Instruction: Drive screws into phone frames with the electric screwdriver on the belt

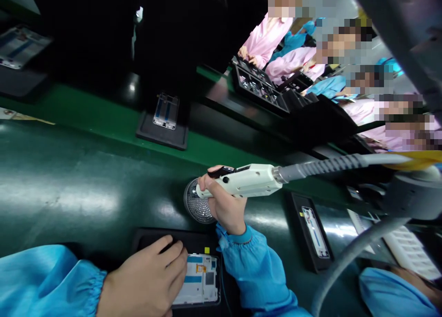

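Note:
My right hand [226,204] is wrapped round a cream-white hand-held air gun [253,181] with a black lever on top and a ribbed grey hose. Its front end is over a round perforated metal disc [200,208] on the bench, partly hidden by the hand. My left hand [148,278] spans a phone frame [200,284], fingers bent over its left part, thumb mostly hidden at the lower edge. Blue strips, an orange flex piece and a yellow tab show on the frame, which lies in a black tray [145,236].
Another phone frame [315,231] lies in a black tray at right. Beyond the bench edge, phone frames [166,112] ride on black pads along a green strip. A grey hose [359,257] curves at right, near a blue sleeve [390,291]. People in pink and blue work behind.

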Tool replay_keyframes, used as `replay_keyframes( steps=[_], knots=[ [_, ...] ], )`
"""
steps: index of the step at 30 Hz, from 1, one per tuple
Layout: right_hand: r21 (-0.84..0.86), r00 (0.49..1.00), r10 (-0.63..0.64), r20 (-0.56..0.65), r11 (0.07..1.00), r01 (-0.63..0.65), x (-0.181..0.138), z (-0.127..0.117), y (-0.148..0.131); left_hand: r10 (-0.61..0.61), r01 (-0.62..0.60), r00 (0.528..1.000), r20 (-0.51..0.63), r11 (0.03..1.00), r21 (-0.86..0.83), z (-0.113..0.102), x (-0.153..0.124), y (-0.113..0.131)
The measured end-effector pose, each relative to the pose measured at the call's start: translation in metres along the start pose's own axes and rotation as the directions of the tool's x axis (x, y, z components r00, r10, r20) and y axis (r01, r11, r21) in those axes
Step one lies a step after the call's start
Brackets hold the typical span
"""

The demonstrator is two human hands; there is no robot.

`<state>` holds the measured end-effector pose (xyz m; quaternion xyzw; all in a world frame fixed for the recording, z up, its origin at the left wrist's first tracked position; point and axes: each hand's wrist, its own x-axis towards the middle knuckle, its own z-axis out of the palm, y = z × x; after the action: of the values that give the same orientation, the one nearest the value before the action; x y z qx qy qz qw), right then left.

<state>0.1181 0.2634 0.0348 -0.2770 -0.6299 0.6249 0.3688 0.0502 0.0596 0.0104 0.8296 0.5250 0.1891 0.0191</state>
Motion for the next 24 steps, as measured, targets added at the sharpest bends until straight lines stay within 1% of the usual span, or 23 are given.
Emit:
replay_keyframes(
  steps=[4,6,8,10,13,15,17,19,22,24],
  knots=[
    [0.048,1.000,-0.011,-0.001,0.999,0.011,0.001,0.003,0.004,0.017,-0.017,1.000,0.025,1.000,0.015,-0.001,0.000,0.000],
    [0.064,1.000,-0.023,0.017,0.998,0.022,0.002,0.004,0.000,0.010,-0.010,1.000,0.013,1.000,0.025,0.000,0.000,0.000],
    [0.092,0.998,-0.060,0.030,0.994,0.057,0.000,0.003,-0.013,-0.011,0.011,1.000,-0.003,0.999,0.043,0.001,0.000,0.001],
    [0.126,0.993,-0.117,0.018,0.985,0.114,-0.006,-0.003,-0.034,-0.041,0.042,0.999,-0.019,0.996,0.072,0.003,0.000,0.002],
    [0.143,0.986,-0.167,-0.022,0.975,0.169,-0.026,-0.016,-0.063,-0.077,0.082,0.996,-0.041,0.990,0.112,0.005,0.000,0.003],
    [0.138,0.987,-0.159,-0.015,0.977,0.160,-0.045,-0.023,-0.072,-0.086,0.093,0.995,-0.060,0.988,0.122,0.006,0.001,0.004],
    [0.126,0.991,-0.129,0.036,0.984,0.124,-0.063,-0.026,-0.071,-0.086,0.095,0.994,-0.071,0.988,0.124,0.007,0.001,0.004],
    [0.110,0.990,-0.094,0.101,0.990,0.083,-0.076,-0.026,-0.061,-0.083,0.091,0.994,-0.070,0.988,0.123,0.007,0.002,0.003],
    [0.097,0.987,-0.064,0.145,0.994,0.050,-0.086,-0.022,-0.048,-0.075,0.082,0.995,-0.060,0.989,0.125,0.007,0.003,0.003],
    [0.079,0.986,-0.055,0.160,0.996,0.043,-0.087,-0.020,-0.044,-0.072,0.078,0.996,-0.052,0.989,0.127,0.007,0.003,0.003]
  ],
)
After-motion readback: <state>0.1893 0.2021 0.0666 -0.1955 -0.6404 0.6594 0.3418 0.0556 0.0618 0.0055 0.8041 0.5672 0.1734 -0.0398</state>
